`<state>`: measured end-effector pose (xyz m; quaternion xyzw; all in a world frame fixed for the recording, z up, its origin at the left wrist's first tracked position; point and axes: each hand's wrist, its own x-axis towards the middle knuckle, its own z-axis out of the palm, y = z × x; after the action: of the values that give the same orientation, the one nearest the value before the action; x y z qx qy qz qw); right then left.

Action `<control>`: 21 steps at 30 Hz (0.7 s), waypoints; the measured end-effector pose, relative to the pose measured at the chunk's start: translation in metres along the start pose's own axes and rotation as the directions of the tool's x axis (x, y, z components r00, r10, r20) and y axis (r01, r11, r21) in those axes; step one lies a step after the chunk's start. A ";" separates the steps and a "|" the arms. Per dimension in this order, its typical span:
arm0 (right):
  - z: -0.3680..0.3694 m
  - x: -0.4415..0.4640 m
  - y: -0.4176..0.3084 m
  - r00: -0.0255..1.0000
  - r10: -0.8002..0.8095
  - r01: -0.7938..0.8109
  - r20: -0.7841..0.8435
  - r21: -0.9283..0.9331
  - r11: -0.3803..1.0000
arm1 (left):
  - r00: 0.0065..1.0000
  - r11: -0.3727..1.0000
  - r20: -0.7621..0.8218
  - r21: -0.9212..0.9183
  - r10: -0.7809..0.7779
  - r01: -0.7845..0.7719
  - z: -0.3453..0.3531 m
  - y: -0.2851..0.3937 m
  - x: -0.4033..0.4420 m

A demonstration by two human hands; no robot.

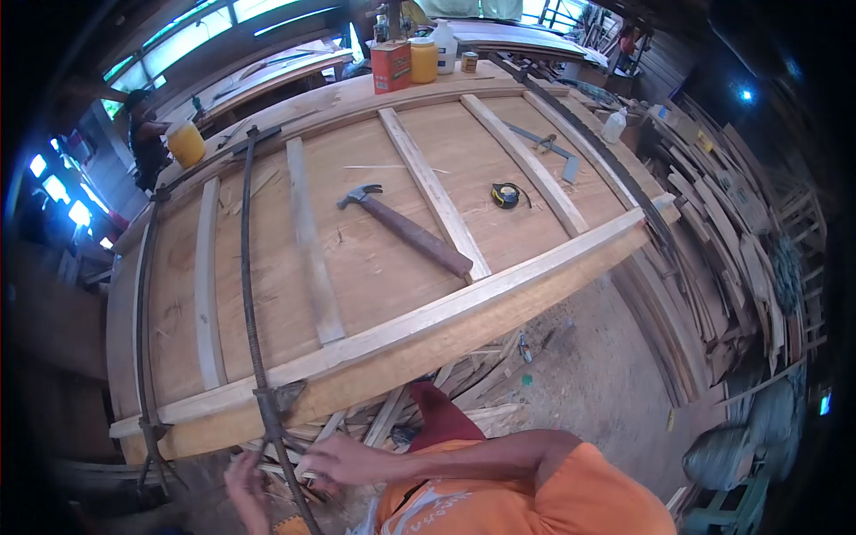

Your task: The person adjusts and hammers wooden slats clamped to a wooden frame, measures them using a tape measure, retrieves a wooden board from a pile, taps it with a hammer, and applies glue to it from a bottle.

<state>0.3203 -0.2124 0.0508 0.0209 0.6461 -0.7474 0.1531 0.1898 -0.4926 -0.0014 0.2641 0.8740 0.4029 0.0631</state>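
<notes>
Below the near edge of a wooden frame panel (374,308), both hands are at the lower end of a long metal bar clamp (249,294). The clamp spans the panel, and its jaw (275,401) bears on the near rail. My right hand (346,462) is curled beside the clamp's screw end, its fingers at the crossways handle. To the left of the bar is my left hand (247,490), raised near the handle and blurred. A claw hammer (410,234) lies on the panel, with a tape measure (506,195) and a metal square (546,147) farther right.
A second bar clamp (144,312) crosses the panel's left end. A red tin (390,68), yellow containers (423,61) and a white jug (444,46) stand at the far edge. Stacked boards (713,214) line the right; scrap wood (473,379) litters the floor. Another person (145,134) is far left.
</notes>
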 end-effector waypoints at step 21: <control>0.019 0.025 0.108 0.929 0.165 -0.123 -0.332 0.144 0.982 | 0.944 0.941 0.150 -0.126 -0.296 0.315 0.022 0.126 -0.029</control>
<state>0.3272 -0.2491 -0.0551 0.2071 0.6133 -0.7568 0.0913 0.2736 -0.4255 0.0736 0.1452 0.8661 0.4343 0.2005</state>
